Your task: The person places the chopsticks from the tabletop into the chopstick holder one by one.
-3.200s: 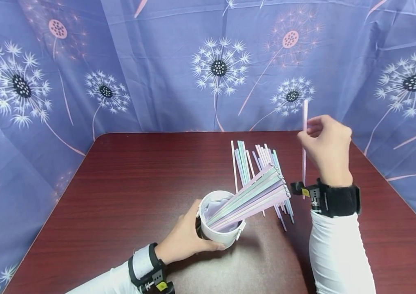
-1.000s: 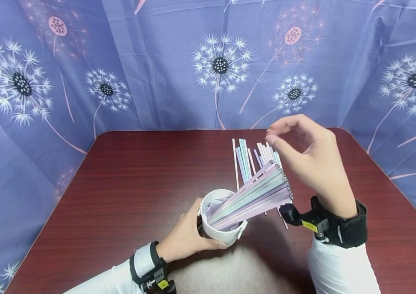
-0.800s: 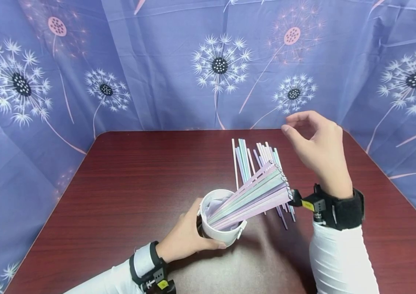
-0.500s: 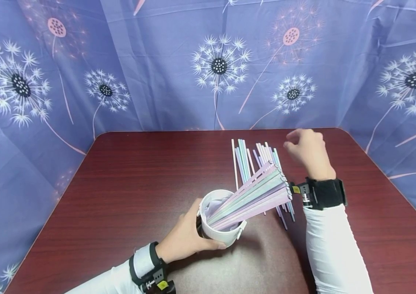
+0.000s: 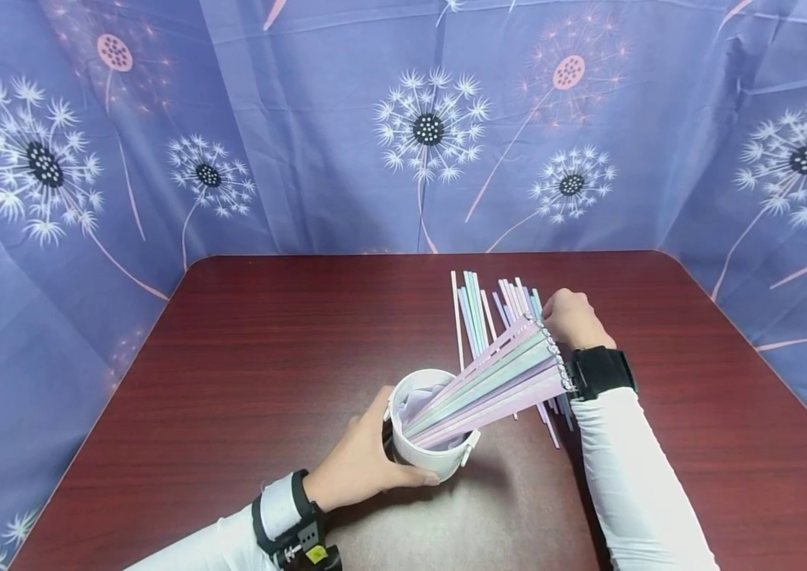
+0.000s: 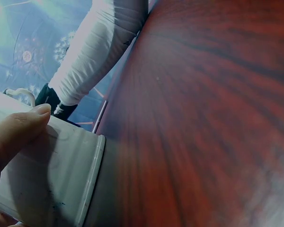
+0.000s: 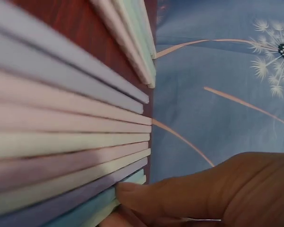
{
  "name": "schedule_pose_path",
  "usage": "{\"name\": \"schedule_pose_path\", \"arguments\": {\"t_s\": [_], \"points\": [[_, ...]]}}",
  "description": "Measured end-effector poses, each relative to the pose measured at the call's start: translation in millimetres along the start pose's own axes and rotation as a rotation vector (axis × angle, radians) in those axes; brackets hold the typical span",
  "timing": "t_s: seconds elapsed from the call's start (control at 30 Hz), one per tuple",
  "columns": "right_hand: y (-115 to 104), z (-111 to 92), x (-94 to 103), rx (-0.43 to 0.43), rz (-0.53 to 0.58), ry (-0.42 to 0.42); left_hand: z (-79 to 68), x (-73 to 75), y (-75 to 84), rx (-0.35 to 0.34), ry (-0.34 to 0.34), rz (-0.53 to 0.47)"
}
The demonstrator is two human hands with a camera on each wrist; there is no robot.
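The right hand [image 5: 573, 319] has dropped to the loose straws [image 7: 118, 138] beyond the cup [image 5: 426, 458], probably for another; I can't tell whether it pinches one. The left hand [image 5: 357, 469] stays wrapped round the cup.

A white bucket [image 5: 437, 462] stands tilted slightly, gripped around its side by the left hand [image 5: 361, 464]. Slim pastel straws [image 5: 485, 386] — pink, mint, lilac — fan out over its rim toward the right. Behind them, two loose groups of straws [image 5: 476, 313] lie side by side — the right hand [image 5: 575, 321] pinches the teal straw [image 7: 90, 202] at the right group's outer edge.
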State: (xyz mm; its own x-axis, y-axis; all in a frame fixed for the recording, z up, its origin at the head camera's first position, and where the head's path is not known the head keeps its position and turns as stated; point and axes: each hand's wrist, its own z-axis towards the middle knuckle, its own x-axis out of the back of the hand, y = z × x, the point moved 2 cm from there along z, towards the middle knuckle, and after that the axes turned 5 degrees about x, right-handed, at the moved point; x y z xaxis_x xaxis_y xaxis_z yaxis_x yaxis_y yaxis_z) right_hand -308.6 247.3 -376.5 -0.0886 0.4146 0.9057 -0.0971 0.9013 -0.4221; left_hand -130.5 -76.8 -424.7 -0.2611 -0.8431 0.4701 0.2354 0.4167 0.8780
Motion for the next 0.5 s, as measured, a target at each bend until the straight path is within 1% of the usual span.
{"name": "schedule_pose_path", "arguments": {"t_s": [0.13, 0.2, 0.37, 0.5], "points": [[3.4, 0.0, -2.5, -0.038, 0.004, -0.014, 1.1, 0.1, 0.3, -0.004, 0.006, 0.022], [4.5, -0.1, -1.8, -0.066, 0.006, -0.047, 1.4, -0.1, 0.4, -0.01, 0.008, 0.031], [8.1, -0.8, 3.1, -0.092, 0.016, -0.129, 1.2, -0.8, -0.3, -0.017, 0.0, 0.003], [12.8, -1.3, 6.1, -0.13, 0.065, -0.195, 0.5, -0.5, -0.3, -0.025, -0.001, -0.002]]}}
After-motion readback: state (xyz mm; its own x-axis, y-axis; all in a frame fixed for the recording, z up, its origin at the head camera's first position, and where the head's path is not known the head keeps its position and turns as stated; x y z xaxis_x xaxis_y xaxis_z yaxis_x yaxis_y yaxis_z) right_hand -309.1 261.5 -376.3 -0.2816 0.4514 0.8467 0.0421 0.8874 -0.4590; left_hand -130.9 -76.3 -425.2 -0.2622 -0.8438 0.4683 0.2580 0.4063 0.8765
